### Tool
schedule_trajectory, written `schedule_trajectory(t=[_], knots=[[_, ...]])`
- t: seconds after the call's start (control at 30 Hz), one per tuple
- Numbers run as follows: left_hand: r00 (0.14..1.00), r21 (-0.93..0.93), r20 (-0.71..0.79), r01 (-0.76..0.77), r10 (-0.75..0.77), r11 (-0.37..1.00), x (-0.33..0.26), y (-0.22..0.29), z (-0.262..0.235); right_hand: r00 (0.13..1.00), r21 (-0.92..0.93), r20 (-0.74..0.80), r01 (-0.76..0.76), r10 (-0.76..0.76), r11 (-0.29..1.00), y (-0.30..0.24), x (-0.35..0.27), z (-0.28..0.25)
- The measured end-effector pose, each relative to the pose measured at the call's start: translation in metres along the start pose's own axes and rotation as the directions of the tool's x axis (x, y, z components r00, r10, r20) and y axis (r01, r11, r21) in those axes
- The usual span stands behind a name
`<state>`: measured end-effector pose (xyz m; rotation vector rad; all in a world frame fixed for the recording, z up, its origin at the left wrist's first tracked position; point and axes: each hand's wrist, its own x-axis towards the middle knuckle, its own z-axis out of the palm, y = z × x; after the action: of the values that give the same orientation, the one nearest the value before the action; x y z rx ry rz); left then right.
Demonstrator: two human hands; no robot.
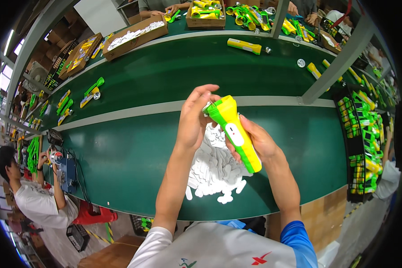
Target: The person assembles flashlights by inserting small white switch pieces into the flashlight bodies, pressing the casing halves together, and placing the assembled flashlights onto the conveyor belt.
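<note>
Green counter (120,161) carries a pile of white pieces (216,172); right hand (257,140) has its grip closed round a yellow-green torch (236,131); left hand (194,118) pinches its head

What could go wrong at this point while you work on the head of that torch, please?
The right hand holds the yellow and green torch only by its body, up off the green belt, while the left hand works at its head; a slip could drop it. It hangs right over the heap of small white pieces, so a fall might scatter them.
</note>
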<state>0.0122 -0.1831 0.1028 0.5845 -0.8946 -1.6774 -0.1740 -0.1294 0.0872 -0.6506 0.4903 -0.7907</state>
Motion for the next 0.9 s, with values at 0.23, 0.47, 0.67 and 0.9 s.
schedule_trajectory(t=[0.23, 0.47, 0.67, 0.9], knots=[[0.994, 0.02, -0.059, -0.091, 0.092, 0.996, 0.001, -0.004, -0.002, 0.998, 0.066, -0.026, 0.064, -0.062, 0.996, -0.003, 0.006, 0.005], [0.988, -0.024, -0.058, -0.146, 0.145, 0.989, 0.004, -0.006, -0.004, 0.998, 0.142, 0.015, 0.062, -0.065, 0.988, -0.001, 0.009, -0.005], [0.991, -0.087, -0.063, -0.12, 0.115, 0.989, 0.008, -0.009, 0.0, 0.997, 0.07, -0.035, 0.077, -0.075, 0.995, -0.004, 0.008, -0.007], [0.98, 0.32, -0.166, -0.05, 0.108, 0.946, 0.018, -0.021, -0.021, 0.929, -0.374, -0.26, 0.153, -0.262, 0.915, -0.021, 0.021, -0.026]])
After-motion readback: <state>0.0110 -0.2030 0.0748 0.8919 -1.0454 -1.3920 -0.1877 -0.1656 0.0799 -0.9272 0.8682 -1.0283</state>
